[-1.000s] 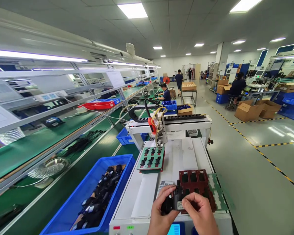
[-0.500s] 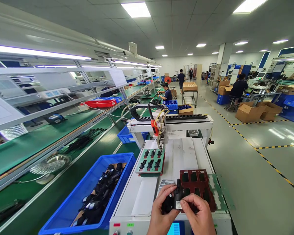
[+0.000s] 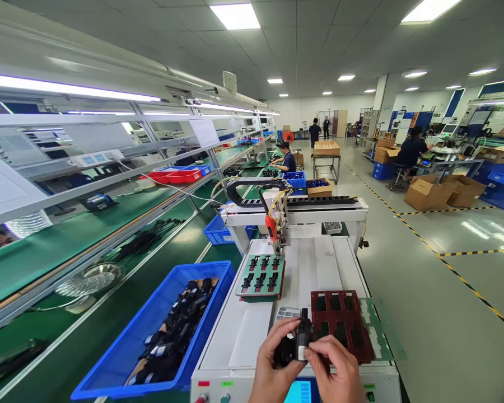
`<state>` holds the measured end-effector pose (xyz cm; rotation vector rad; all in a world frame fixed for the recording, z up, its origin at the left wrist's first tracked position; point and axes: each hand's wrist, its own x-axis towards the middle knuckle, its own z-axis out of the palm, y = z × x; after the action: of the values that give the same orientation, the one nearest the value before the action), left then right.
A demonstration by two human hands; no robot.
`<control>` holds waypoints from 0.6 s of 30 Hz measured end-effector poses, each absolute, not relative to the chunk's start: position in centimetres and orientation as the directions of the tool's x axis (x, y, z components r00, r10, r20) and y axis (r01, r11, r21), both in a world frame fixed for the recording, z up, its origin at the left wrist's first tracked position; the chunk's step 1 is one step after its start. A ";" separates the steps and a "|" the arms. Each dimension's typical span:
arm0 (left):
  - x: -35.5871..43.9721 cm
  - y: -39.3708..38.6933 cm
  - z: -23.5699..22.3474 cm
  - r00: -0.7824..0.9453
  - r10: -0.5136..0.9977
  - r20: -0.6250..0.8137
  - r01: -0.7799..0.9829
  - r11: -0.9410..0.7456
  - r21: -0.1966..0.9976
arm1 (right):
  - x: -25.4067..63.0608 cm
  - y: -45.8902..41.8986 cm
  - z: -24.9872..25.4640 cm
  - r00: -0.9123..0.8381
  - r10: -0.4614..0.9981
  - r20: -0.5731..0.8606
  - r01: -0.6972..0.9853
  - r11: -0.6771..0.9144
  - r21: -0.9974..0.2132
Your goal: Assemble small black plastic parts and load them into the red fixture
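Note:
My left hand (image 3: 275, 358) is closed round a black plastic part (image 3: 304, 334) with a short stub on top and a small white label low on its side. A second dark piece lies against it inside the left palm, partly hidden by the fingers. My right hand (image 3: 336, 366) pinches the part's lower edge by the label with thumb and fingertips. Just beyond the hands lies a dark red fixture plate (image 3: 343, 297) with rows of cutouts. Farther off, a green fixture (image 3: 260, 275) carries several small black parts, below the head of a benchtop machine (image 3: 277, 226).
To the left, a blue bin (image 3: 105, 366) holds several black parts on cardboard. A green conveyor (image 3: 185, 246) runs alongside under a metal rack. The machine's front panel has buttons and a lit screen (image 3: 299, 392). A seated co-worker (image 3: 289, 161) is farther down the line.
The black part has turned slightly and stands more upright, its label facing me. My right hand has shifted a little left and down. The view has moved slightly.

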<state>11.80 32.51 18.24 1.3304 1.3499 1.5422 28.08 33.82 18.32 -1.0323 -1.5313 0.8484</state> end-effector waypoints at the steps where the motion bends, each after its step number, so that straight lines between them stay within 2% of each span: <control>1: 11.7 32.5 18.4 -0.250 0.938 0.240 0.113 -0.218 0.970 | 27.9 33.9 18.3 -0.054 0.944 0.326 0.175 0.330 -0.927; 5: 11.2 32.2 19.1 -0.252 0.946 0.204 0.053 -0.197 0.979 | 27.6 34.4 18.0 -0.055 0.994 0.091 0.002 0.091 -0.996; 8: 10.5 32.0 19.3 -0.237 0.944 0.231 0.026 -0.232 0.972 | 27.4 34.8 17.6 -0.157 0.987 0.032 -0.082 0.019 -0.996; 11: 9.7 31.7 19.0 -0.213 0.928 0.306 0.072 -0.297 0.952 | 26.5 34.8 17.2 -0.212 0.976 0.055 -0.016 0.053 -0.998; 15: 8.6 30.9 17.9 -0.142 0.889 0.436 0.238 -0.397 0.887 | 24.0 34.6 16.9 -0.180 0.979 0.100 0.208 0.137 -0.969; 18: 7.4 30.1 16.2 -0.170 0.896 0.411 0.257 -0.362 0.896 | 22.4 34.8 16.1 -0.195 0.974 0.113 0.257 0.162 -0.953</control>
<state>7.37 30.11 16.23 1.5688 1.3294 1.5703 22.37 34.76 16.13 -1.2091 -1.6090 1.0893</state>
